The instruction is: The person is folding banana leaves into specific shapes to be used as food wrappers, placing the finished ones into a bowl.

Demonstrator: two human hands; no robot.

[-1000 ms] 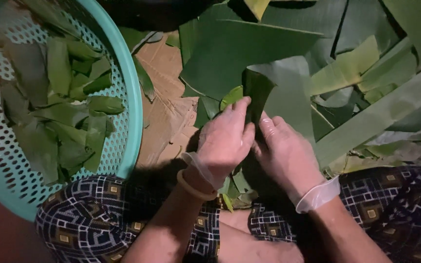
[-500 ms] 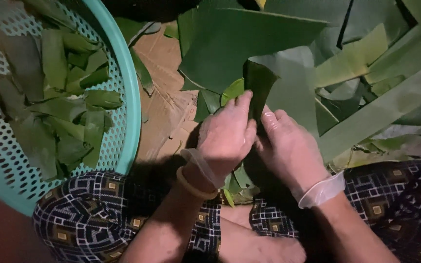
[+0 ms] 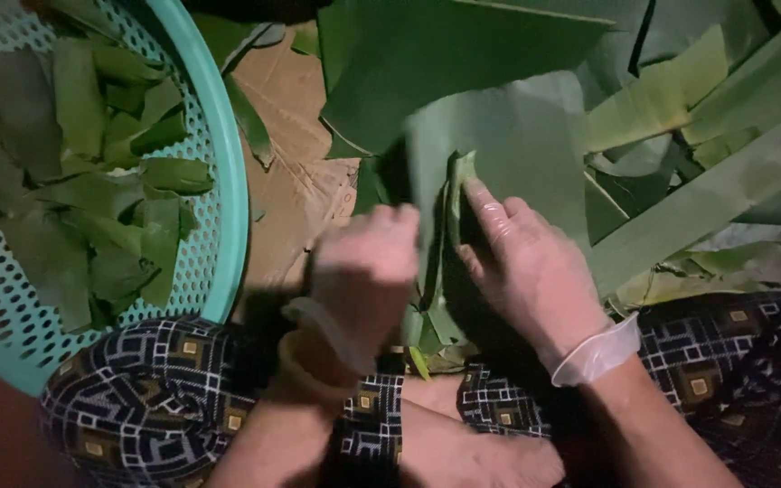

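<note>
Both hands wear thin clear gloves and work on a folded strip of green banana leaf (image 3: pixel 456 194) in front of my lap. My right hand (image 3: pixel 528 269) pinches the strip from the right, fingertips on its upright fold. My left hand (image 3: pixel 365 280) is blurred and presses against the same leaf from the left; a band circles its wrist. A larger pale leaf piece (image 3: pixel 526 145) lies right behind the strip.
A turquoise perforated basket (image 3: pixel 219 217) at the left holds several cut leaf pieces (image 3: pixel 101 199). Brown cardboard (image 3: pixel 296 172) covers the floor between basket and leaves. Large banana leaves and long strips (image 3: pixel 707 181) pile up at the top and right. My patterned trousers (image 3: pixel 164 398) fill the bottom.
The two hands have drawn slightly apart, and the small leaf strip now stands folded lengthwise between them. The view has shifted a little closer.
</note>
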